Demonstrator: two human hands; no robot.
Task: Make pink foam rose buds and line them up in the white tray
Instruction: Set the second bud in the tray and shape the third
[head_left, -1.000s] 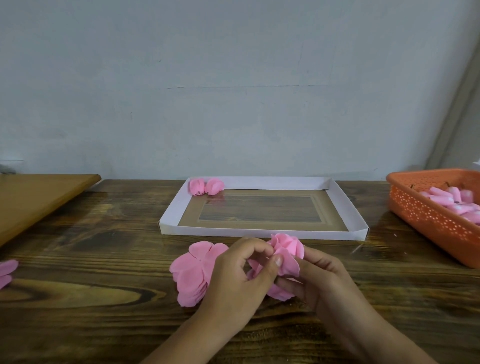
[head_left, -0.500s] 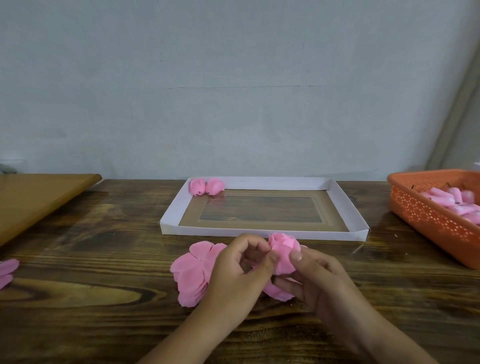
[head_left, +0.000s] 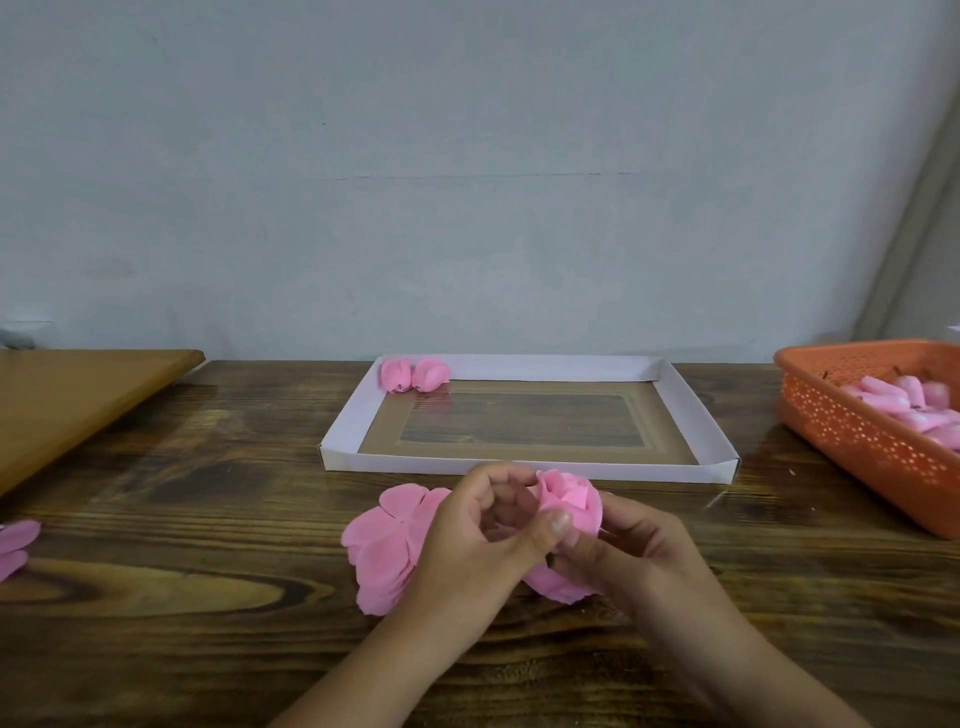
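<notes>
**Bud closing up between both hands**

Against the frame a second ago, the loose petal that hung over the front of the bud (head_left: 569, 499) now lies folded in, and the bud looks rounder and tighter. Both hands sit in much the same spot as before. The left hand (head_left: 478, 551) has its fingers curled over an open hollow, its thumb tip pressed against the bud's near side. The right hand (head_left: 639, 556) cups the bud from below and pinches its base; more pink foam shows under it.

Just left of the left hand, partly beneath it, lies a stack of flat pink petals (head_left: 387, 545). Directly beyond the hands stands the white tray (head_left: 519, 462), its near wall close to the fingertips. Two finished buds (head_left: 414, 374) sit touching in its far-left corner. Well off to the right is an orange basket (head_left: 852, 441) holding pink pieces. Bare wooden table (head_left: 208, 597) stretches left of the hands.
</notes>
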